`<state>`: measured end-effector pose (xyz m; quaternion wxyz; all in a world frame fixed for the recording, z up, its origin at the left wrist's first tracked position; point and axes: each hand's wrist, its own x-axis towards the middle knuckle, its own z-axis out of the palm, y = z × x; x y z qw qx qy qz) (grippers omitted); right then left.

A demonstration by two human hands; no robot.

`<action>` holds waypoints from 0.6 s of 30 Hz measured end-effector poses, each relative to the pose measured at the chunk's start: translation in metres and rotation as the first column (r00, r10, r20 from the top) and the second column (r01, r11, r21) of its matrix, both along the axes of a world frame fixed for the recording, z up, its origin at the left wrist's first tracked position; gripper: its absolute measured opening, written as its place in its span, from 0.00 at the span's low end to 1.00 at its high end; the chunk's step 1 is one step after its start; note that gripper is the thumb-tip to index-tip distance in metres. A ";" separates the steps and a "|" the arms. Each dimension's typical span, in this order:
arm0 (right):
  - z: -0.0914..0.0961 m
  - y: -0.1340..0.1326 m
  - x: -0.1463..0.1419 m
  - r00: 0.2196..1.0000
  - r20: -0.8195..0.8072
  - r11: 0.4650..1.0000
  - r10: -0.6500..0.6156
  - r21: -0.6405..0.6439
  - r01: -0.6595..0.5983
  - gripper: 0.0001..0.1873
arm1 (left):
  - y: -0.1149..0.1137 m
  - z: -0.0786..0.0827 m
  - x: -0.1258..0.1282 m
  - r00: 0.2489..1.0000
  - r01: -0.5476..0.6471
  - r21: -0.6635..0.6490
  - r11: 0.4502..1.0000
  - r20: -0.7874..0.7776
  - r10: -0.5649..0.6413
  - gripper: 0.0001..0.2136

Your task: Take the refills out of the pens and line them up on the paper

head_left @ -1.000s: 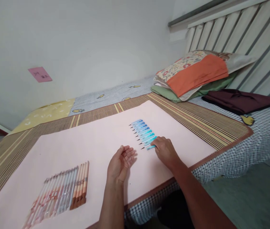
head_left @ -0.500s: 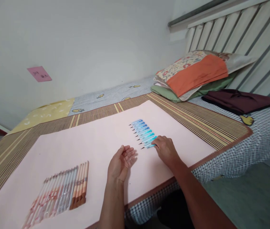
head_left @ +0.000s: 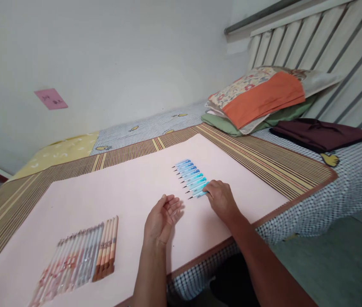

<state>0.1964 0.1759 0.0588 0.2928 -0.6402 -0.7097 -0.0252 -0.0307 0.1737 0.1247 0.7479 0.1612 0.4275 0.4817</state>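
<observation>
Several short blue-and-white pens (head_left: pixel 188 174) with thin dark tips lie side by side in a slanting row on a pale pink sheet (head_left: pixel 136 179). Their colour runs from deep blue at the far end to turquoise at the near end. My right hand (head_left: pixel 222 197) is at the near end of this row, its fingers pinched on the butt of the nearest turquoise pen (head_left: pixel 199 194), which lies on the sheet. To the left of it my left hand (head_left: pixel 162 216) rests palm up, fingers spread and curled a little, holding nothing.
At the lower left lies another row of slim pens (head_left: pixel 81 251), pale and clear ones beside several brown-orange ones. A striped mat (head_left: pixel 248 151) is under the sheet. Farther back are stacked cushions (head_left: pixel 264 100), a folded maroon cloth (head_left: pixel 320 134) and a white slatted headboard (head_left: pixel 321 47).
</observation>
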 end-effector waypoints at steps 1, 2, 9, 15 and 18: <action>0.000 0.000 -0.001 1.000 -0.004 1.000 -0.005 0.002 0.005 0.10 | 0.000 0.000 0.000 1.000 0.001 0.000 1.000 0.000 -0.001 0.12; 0.000 0.000 -0.001 1.000 -0.007 1.000 -0.014 0.003 0.014 0.11 | 0.000 0.000 0.000 1.000 0.001 0.000 1.000 0.000 -0.001 0.12; 0.006 -0.006 0.001 0.997 -0.063 0.999 -0.042 -0.002 0.042 0.16 | 0.001 -0.003 -0.003 1.000 -0.008 0.009 1.000 -0.006 0.008 0.10; 0.004 -0.008 0.016 0.853 -0.499 0.953 -0.153 0.153 0.260 0.14 | 0.000 0.001 -0.002 1.000 -0.019 0.006 1.000 -0.016 0.019 0.11; 0.002 -0.006 0.019 0.692 -0.700 0.941 -0.173 0.089 0.326 0.15 | 0.000 0.001 -0.001 1.000 -0.021 0.006 1.000 -0.015 0.021 0.10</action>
